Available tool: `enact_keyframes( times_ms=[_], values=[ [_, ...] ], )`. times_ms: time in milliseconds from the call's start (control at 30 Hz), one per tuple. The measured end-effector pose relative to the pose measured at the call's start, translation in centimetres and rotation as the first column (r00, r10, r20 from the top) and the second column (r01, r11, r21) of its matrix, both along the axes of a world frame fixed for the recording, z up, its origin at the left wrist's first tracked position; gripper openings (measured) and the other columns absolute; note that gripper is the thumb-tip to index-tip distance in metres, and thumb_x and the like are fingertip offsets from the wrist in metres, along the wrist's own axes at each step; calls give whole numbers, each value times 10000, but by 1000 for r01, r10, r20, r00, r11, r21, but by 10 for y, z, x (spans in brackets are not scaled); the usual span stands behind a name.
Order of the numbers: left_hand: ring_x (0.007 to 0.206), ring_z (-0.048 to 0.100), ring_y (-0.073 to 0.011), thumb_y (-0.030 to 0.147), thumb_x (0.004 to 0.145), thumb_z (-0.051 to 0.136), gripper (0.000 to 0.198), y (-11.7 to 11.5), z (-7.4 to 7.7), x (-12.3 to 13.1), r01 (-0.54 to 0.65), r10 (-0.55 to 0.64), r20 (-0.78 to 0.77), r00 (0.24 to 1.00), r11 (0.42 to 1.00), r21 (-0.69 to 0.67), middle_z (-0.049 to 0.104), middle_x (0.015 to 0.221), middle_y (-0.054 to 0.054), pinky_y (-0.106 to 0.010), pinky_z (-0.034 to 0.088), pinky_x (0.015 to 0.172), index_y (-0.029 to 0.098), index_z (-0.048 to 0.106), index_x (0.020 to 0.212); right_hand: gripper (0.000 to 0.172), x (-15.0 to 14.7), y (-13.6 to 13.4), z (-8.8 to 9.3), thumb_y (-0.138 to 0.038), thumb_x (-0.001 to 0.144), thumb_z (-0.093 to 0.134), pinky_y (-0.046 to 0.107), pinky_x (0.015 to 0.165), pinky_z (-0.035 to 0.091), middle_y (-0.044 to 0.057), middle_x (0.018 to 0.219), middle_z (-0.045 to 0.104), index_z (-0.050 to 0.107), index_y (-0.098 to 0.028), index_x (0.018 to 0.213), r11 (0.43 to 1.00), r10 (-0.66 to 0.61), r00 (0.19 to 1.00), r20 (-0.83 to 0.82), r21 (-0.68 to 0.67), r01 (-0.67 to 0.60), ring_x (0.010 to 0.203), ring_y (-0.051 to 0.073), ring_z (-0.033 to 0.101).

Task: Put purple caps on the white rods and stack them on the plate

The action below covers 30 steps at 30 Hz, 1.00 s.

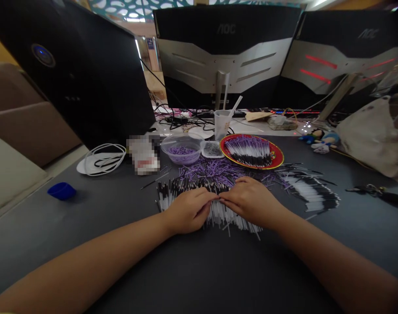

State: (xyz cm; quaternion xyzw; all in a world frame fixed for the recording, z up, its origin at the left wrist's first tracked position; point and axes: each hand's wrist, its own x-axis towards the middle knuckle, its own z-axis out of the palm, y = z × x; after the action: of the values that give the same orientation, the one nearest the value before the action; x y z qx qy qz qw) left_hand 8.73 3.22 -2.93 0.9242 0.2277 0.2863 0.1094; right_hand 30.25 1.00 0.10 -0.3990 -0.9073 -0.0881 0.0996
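Note:
My left hand point(190, 210) and my right hand point(253, 200) meet at their fingertips, both closed in a pinch. Whatever lies between the fingers is too small or hidden to make out. Under and around them spreads a pile of pen refills point(241, 222), white tubes with black ends and shiny tips. Just behind lie many loose purple plastic pieces point(202, 170). More refills with purple ends fill a red plate point(280, 162) beyond my right hand. To the right, another bundle of refills point(313, 192) lies fanned out.
Behind the pile stand a clear bowl point(199, 150) of purple pieces, a small white tray point(212, 155) and a plastic cup point(221, 124) with a straw. A blue cup-shaped item point(61, 191) and a coiled white cable point(122, 150) lie left. Monitors point(225, 48) and a black computer case point(87, 78) border the desk.

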Motion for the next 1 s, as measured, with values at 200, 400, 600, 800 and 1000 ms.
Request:
enact_keyframes(
  times_ms=[200, 400, 600, 800, 1000],
  values=[
    [742, 545, -130, 202, 872, 480, 205, 0, 0, 3, 17, -17, 39, 999, 1000, 3, 576, 835, -43, -246, 459, 670, 174, 586, 1045, 316, -11, -8, 2, -333, 953, 374, 346, 715, 347, 29, 708, 683, 656, -196, 907, 999, -33, 994, 102, 14, 32, 679, 194, 612],
    [850, 544, -144, 162, 822, 525, 99, 10, 0, 3, -174, 201, 259, 945, 977, -124, 559, 903, -47, -286, 467, 774, 163, 602, 885, 345, -8, -8, 6, -320, 961, 331, 336, 665, 343, 42, 740, 679, 623, -184, 839, 996, -85, 994, 76, -36, 88, 686, 197, 604],
    [785, 598, -139, 222, 859, 501, 141, 19, -10, 3, -197, 375, 359, 854, 874, -444, 623, 895, -42, -271, 504, 700, 174, 582, 963, 262, -7, -12, 4, -319, 920, 412, 284, 674, 359, 39, 821, 654, 631, -199, 840, 970, -60, 993, -102, -239, 34, 788, 175, 582],
    [833, 648, -139, 218, 853, 531, 179, 4, 0, 5, -132, 193, 252, 948, 961, -242, 691, 930, -30, -260, 512, 767, 189, 639, 992, 282, -12, -13, 4, -313, 902, 447, 238, 572, 311, -3, 657, 575, 574, -175, 692, 925, -118, 944, -308, -380, -8, 618, 112, 498],
    [961, 629, -140, 210, 877, 500, 261, 2, 2, 5, -51, 65, 205, 977, 996, -75, 674, 1052, -40, -267, 494, 862, 199, 589, 1122, 289, -19, -13, 1, -286, 898, 435, 218, 512, 287, -39, 566, 482, 557, -174, 660, 899, -216, 827, -519, -436, -38, 540, 89, 430]
  ],
)
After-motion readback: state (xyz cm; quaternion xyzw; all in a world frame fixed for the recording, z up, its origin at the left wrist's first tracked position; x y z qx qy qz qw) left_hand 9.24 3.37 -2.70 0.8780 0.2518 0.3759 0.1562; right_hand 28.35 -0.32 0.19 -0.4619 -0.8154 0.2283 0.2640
